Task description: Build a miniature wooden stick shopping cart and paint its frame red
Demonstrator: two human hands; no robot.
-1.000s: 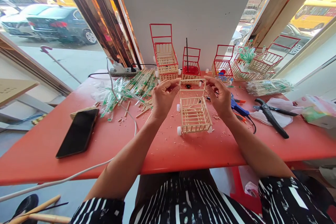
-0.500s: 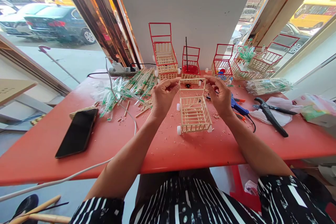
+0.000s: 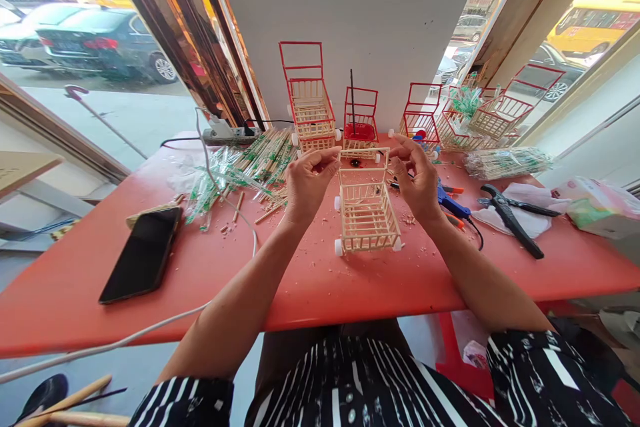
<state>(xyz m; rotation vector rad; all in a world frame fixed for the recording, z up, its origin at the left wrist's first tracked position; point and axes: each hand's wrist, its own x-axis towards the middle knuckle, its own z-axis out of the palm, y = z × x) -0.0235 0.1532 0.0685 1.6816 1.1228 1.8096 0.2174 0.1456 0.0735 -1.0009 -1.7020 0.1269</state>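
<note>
Little has moved since the earlier frames: both hands stay raised at the same cart, with the view shifted slightly. On the red table (image 3: pixel 310 280), largest first, stand the painted red carts (image 3: pixel 307 100) by the wall, then the phone (image 3: pixel 143 253) far left, then the unpainted stick cart (image 3: pixel 367 213) on its white wheels at the centre. The left hand (image 3: pixel 306 183) pinches the left end of the cart's handle bar, fingertips closed on it. The right hand (image 3: pixel 419 177) pinches the right end likewise. Black pliers (image 3: pixel 513 220) lie to the right.
</note>
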